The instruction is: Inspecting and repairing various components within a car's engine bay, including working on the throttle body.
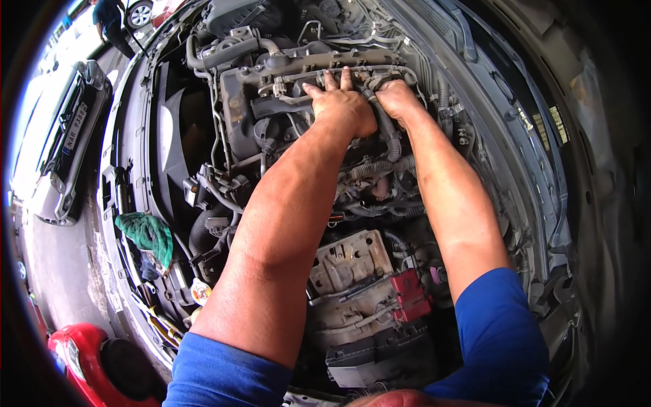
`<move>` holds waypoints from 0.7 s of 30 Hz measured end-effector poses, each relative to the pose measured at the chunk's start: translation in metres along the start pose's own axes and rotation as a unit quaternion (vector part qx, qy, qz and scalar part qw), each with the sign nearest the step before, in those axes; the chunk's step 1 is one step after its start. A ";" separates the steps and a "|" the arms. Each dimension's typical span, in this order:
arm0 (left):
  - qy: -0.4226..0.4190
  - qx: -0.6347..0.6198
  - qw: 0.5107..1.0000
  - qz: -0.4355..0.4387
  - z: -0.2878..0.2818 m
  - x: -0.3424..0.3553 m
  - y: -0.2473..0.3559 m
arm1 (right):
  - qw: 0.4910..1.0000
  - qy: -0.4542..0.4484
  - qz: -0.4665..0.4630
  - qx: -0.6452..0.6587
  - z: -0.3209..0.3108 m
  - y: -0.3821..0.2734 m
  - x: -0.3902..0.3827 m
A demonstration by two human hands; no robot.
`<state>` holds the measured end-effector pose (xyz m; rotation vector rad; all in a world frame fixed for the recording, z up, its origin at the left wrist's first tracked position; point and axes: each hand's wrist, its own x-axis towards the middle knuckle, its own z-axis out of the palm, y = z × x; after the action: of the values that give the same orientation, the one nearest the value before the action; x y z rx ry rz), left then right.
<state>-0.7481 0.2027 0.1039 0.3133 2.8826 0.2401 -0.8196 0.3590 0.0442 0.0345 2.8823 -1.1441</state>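
Both my arms reach over an engine [234, 112] in an open engine bay. My left hand [344, 112] lies on top of it with fingers spread, their tips near a thin metal pipe [366, 70] along the far side. Beside it, my right hand [399, 102] is closed, its fingers curled down among the hoses and wiring. Whatever they grip is hidden. Between the two hands runs a black corrugated wiring conduit [385, 125], which bends down toward me. A black oil filler cap [264, 129] sits left of my left wrist.
Nearer me are a bare rusty metal tray [352, 261], a red plastic cover [409, 295] and a black box [380, 356]. A green cloth [146, 234] hangs on the left edge. Outside stand a silver car [64, 149], a red car [88, 359] and another person [112, 24].
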 end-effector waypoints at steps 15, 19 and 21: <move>0.042 0.003 0.999 0.030 0.008 0.001 -0.006 | 0.997 -0.004 -0.026 -0.071 -0.004 -0.002 -0.001; 0.035 0.000 0.999 0.028 0.007 0.003 -0.007 | 0.999 -0.015 -0.020 -0.035 -0.005 -0.006 -0.005; 0.023 0.005 1.000 0.016 0.006 0.003 -0.007 | 0.999 -0.037 -0.012 -0.013 -0.004 -0.010 -0.007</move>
<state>-0.7510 0.1971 0.0963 0.3609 2.9267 0.2405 -0.8130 0.3546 0.0543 -0.0431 2.8393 -1.0875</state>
